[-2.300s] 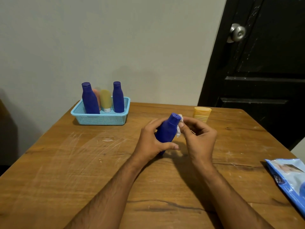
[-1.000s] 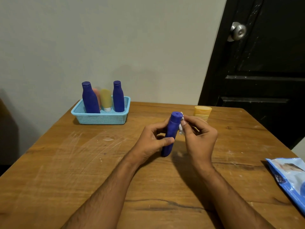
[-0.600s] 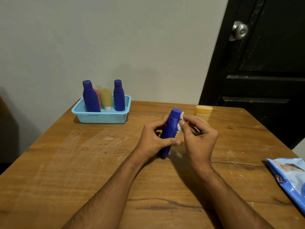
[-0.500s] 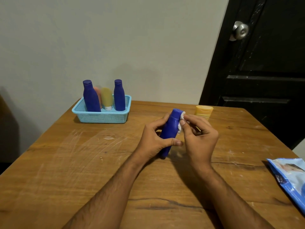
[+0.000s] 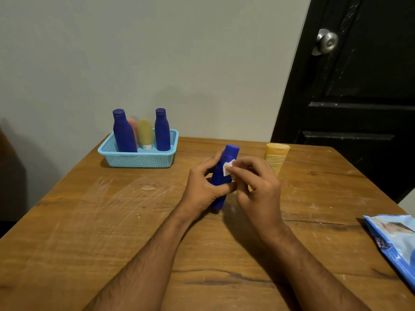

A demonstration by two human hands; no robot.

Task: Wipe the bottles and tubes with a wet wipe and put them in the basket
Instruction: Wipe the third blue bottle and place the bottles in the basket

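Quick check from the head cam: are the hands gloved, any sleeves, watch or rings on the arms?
No gloves: left hand and right hand are bare. Both forearms are bare and hairy as far as they show, with no sleeve, watch or band. No rings visible.

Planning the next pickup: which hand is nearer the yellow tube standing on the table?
Right. The right hand sits just in front of the yellow tube; the left hand is farther left, beyond the blue bottle.

bare forearms, seemingly sleeveless (hairy)
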